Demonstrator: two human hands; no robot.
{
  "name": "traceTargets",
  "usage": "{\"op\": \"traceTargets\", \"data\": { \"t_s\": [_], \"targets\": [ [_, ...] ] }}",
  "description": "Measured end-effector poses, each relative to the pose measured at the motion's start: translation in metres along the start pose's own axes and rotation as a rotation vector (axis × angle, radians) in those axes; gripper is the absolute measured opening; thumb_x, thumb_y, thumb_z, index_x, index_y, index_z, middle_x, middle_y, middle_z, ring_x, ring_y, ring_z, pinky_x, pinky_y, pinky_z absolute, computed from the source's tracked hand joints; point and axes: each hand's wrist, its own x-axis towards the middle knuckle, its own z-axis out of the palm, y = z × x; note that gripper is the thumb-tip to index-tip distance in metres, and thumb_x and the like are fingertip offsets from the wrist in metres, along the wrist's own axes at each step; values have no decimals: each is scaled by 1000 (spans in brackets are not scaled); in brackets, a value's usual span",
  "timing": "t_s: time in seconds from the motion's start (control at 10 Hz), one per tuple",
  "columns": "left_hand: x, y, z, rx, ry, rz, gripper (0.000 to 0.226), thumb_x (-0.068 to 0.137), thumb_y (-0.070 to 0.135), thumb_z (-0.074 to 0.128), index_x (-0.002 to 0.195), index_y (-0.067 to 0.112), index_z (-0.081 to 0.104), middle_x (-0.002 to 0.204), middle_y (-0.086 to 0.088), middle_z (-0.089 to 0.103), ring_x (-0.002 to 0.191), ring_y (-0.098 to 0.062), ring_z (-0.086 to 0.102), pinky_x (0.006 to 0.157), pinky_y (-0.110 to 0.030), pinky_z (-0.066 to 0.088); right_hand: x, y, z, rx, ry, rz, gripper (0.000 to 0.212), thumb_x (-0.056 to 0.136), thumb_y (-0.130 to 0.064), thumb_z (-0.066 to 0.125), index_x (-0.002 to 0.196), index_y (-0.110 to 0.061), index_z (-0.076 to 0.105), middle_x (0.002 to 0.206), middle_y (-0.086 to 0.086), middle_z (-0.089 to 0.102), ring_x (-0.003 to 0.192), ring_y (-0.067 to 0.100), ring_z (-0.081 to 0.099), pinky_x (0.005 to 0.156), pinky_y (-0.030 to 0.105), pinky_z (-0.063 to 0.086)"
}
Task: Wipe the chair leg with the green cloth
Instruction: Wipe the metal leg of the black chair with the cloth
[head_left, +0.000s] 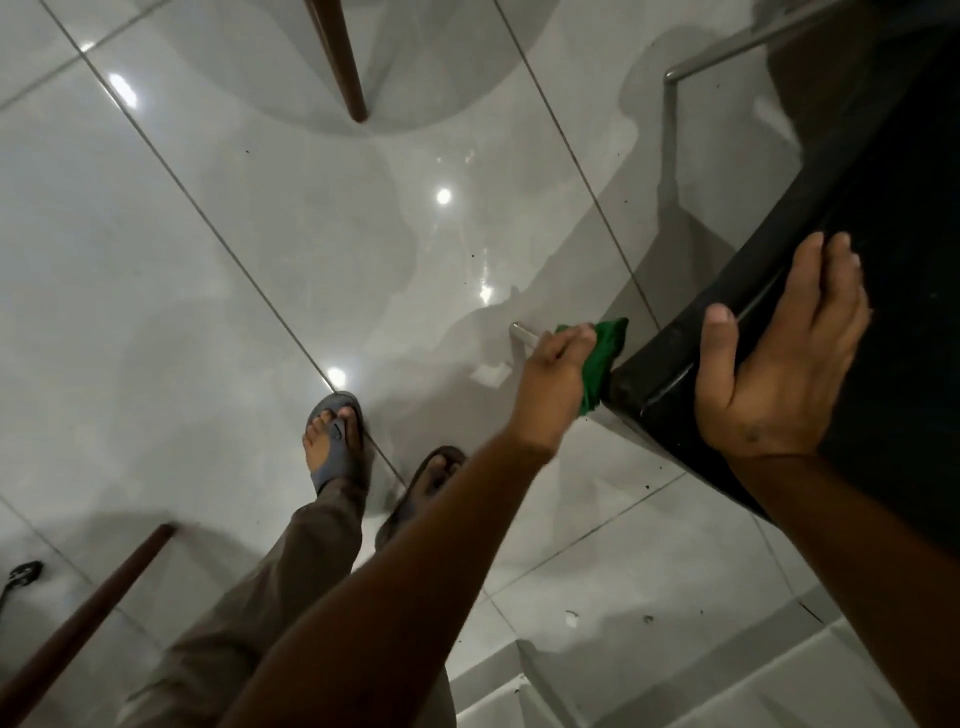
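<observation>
A black chair seat (852, 291) fills the right side of the head view. Its silver metal leg (523, 335) juts out below the seat's front corner, down toward the floor. My left hand (558, 371) is wrapped around that leg with the green cloth (602, 356) bunched in it, pressed between the leg and the seat corner. Most of the leg is hidden by the hand and cloth. My right hand (779, 358) grips the front edge of the seat, thumb on the side and fingers laid over the top.
Glossy grey floor tiles (234, 260) reflect ceiling lights. My feet in sandals (337, 441) stand left of the chair. Brown wooden legs (343, 62) rise at top centre and at bottom left (83, 623). A second metal chair leg (727, 52) runs at top right.
</observation>
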Motion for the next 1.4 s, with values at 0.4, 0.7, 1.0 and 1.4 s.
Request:
{"op": "traceTargets", "data": {
  "t_s": [0.4, 0.7, 1.0, 1.4],
  "targets": [
    [83, 10, -19, -48, 145, -230, 55, 95, 15, 58, 147, 0, 46, 116, -14, 56, 101, -30, 57, 103, -51, 54, 0, 4, 3, -3, 42, -41, 75, 102, -52, 41, 159, -6, 27, 164, 19, 26, 151, 36, 24, 118, 58, 28],
    [26, 30, 2, 112, -15, -269, 89, 86, 20, 72, 159, 25, 22, 135, -18, 53, 107, -34, 63, 74, -45, 62, 1, -1, 0, -6, 12, -14, 77, 101, -53, 40, 160, -6, 26, 165, 19, 24, 152, 37, 21, 124, 52, 21],
    [70, 56, 12, 1094, -255, -285, 29, 98, 20, 56, 75, 2, 51, 91, -17, 56, 68, -27, 53, 52, -37, 45, 1, -1, 0, -10, 9, -13, 77, 100, -55, 40, 160, -8, 26, 165, 18, 24, 153, 35, 20, 124, 49, 19],
    [13, -5, 13, -596, 59, -324, 44, 91, 15, 65, 132, 3, 58, 121, -25, 66, 100, -32, 70, 91, -46, 60, 1, -2, -2, -2, -6, -8, 77, 100, -51, 43, 160, -6, 26, 165, 19, 24, 153, 37, 20, 124, 54, 21]
  ]
}}
